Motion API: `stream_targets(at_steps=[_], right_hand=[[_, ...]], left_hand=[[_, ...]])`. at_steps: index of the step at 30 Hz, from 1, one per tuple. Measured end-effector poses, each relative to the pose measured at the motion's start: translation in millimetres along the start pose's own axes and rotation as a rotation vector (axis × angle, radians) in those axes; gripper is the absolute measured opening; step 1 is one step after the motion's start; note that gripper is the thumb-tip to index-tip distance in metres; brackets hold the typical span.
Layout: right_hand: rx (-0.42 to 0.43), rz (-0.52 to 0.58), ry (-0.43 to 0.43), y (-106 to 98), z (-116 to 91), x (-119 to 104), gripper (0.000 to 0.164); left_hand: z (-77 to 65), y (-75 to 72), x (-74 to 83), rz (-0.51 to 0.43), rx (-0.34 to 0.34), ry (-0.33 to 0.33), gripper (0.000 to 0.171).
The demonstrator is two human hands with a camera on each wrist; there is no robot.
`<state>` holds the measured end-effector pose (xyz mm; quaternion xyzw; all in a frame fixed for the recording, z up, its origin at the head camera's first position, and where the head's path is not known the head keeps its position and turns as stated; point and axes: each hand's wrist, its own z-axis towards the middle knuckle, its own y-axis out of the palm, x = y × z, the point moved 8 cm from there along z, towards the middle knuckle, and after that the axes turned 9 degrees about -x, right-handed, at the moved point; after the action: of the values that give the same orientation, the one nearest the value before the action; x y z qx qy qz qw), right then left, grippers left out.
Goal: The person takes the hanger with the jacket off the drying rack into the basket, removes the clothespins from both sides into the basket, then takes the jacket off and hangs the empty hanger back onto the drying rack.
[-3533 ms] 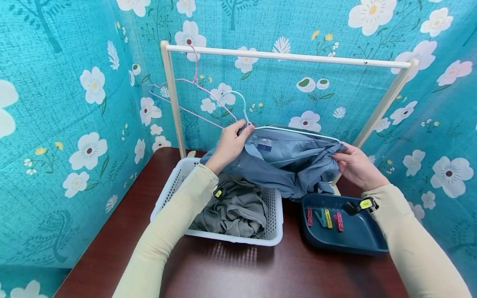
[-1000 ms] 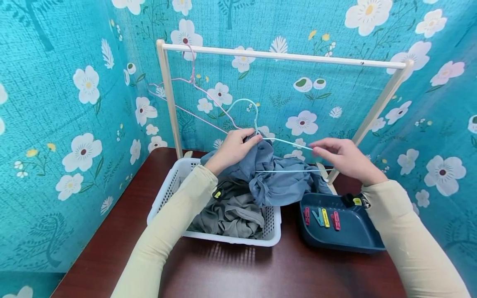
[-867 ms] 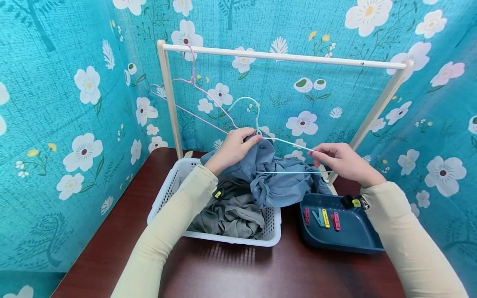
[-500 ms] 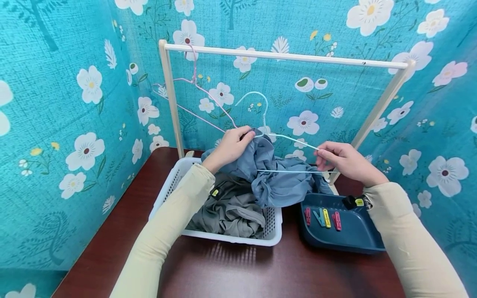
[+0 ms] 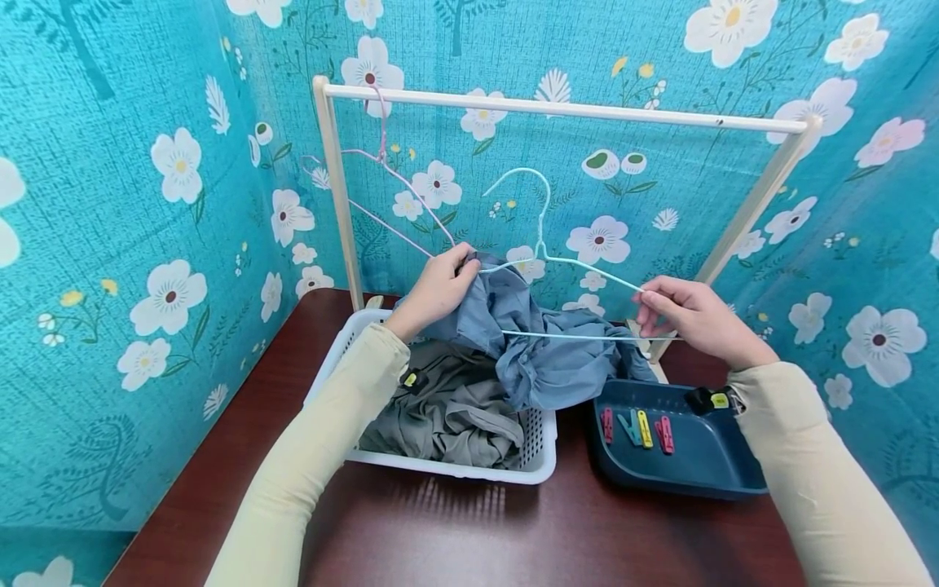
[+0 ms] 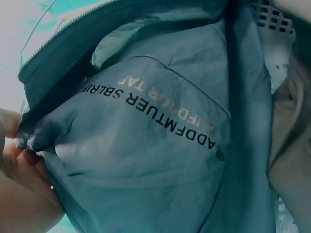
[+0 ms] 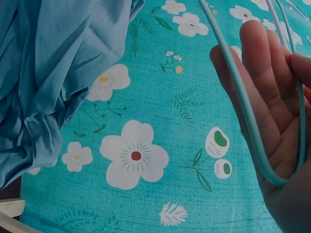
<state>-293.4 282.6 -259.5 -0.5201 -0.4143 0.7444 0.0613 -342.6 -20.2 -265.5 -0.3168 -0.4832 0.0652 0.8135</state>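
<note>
A blue-grey zip jacket (image 5: 550,371) hangs bunched over the right part of a white basket. My left hand (image 5: 434,285) pinches its upper edge, beside the left arm of a mint wire hanger (image 5: 544,214). That arm still runs into the jacket's cloth, while the hook and right arm stand bare. My right hand (image 5: 693,319) pinches the hanger's right arm near its end. In the right wrist view the hanger's bent end (image 7: 250,116) crosses the palm. Printed lettering and a zipper show on the jacket (image 6: 141,160) in the left wrist view.
Grey-green clothing (image 5: 455,416) fills the white basket (image 5: 539,465). A dark blue tray (image 5: 682,469) with several clothespins (image 5: 644,430) sits to the right. Behind stands a wooden rack (image 5: 572,108), a pink hanger (image 5: 383,130) hooked at its left end.
The jacket's right side, earlier spread along the hanger, has come off it and dropped. The hanger has slid rightward and up, out of the cloth, with my right hand; my left hand moved slightly left.
</note>
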Motion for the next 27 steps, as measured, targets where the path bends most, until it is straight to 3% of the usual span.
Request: stream_targets(at_steps=[9,21,27], right_hand=[[0.018,0.018,0.008,-2.3,-5.8,8.7,0.029],[0.044,0.017,0.042,-8.1,-14.7,17.2,0.029],[0.057,0.021,0.046,-10.2,-19.7,21.4,0.028]], left_hand=[[-10.3,-1.6,-11.6,0.022,-0.008,-0.017,0.029],[-28.2,-5.5,-24.7,0.023,-0.007,0.005,0.029],[-35.3,-6.3,-29.5,0.023,-0.015,0.016,0.020]])
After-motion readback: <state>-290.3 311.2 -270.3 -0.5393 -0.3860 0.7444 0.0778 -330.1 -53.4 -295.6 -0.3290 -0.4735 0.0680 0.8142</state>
